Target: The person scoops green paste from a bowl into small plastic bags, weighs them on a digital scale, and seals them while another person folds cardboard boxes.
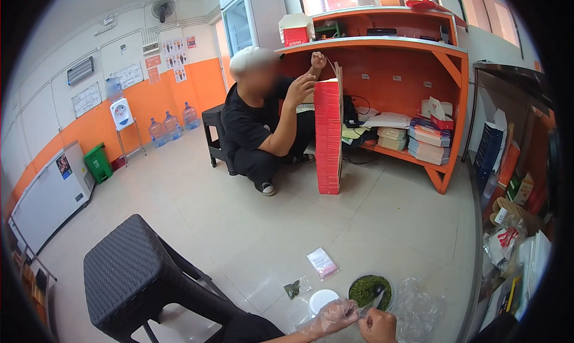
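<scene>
My left hand (336,317) wears a clear plastic glove, its fingers closed at the tips beside my right hand. What it pinches, if anything, is hard to make out against the clear plastic. My bare right hand (378,327) is closed around the handle of a spoon (379,294), whose dark end lies over a round bowl of chopped green herbs (361,289). On the floor by my left hand are a white round lid (323,301) and a small clear bag with green herbs (292,289). A pack of small plastic bags (322,263) lies farther off.
A black stool (128,265) stands at left. Crumpled clear plastic (418,307) lies right of the bowl. Ahead, a person (263,116) crouches, both hands at a tall red stack (327,140) before an orange counter (451,122). Cluttered shelves line the right side.
</scene>
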`<action>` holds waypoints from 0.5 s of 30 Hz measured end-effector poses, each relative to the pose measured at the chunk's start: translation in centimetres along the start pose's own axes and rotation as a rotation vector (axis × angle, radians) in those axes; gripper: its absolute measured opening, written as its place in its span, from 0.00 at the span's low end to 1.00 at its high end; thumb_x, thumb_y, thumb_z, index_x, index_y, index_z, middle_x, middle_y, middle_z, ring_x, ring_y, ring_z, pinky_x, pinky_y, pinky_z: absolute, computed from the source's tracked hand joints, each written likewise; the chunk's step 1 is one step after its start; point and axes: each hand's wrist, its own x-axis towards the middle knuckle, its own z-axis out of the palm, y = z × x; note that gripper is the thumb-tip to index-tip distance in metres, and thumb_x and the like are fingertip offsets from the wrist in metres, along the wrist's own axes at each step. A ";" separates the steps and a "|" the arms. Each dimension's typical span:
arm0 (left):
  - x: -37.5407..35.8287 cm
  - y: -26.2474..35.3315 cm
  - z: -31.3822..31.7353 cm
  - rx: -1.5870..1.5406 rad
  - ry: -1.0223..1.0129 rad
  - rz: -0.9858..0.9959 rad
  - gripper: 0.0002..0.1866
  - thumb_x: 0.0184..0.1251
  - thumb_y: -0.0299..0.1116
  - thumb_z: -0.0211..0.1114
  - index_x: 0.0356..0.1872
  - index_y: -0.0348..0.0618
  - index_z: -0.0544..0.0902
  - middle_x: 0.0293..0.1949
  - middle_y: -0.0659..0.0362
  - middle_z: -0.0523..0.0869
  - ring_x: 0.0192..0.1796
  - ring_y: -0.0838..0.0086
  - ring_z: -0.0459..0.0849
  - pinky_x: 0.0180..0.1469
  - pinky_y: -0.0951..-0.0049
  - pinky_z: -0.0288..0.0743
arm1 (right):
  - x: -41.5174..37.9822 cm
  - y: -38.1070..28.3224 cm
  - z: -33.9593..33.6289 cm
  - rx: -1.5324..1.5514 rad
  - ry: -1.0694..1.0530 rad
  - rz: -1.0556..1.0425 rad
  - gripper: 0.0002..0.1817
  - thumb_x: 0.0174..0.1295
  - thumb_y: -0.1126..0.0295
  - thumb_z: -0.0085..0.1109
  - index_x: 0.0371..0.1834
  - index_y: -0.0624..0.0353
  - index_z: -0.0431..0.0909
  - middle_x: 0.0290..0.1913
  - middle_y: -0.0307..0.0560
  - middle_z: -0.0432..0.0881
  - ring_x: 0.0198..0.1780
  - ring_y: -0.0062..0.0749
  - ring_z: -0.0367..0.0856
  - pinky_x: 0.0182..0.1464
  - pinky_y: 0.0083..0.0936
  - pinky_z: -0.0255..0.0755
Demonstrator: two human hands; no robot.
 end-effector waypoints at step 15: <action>-0.4 1.7 -1.3 -0.163 0.041 -0.072 0.10 0.60 0.26 0.62 0.29 0.42 0.68 0.23 0.54 0.73 0.26 0.58 0.73 0.31 0.65 0.69 | 0.1 0.0 1.1 -0.185 0.201 -0.028 0.15 0.56 0.64 0.64 0.40 0.61 0.74 0.32 0.53 0.79 0.28 0.43 0.79 0.31 0.36 0.73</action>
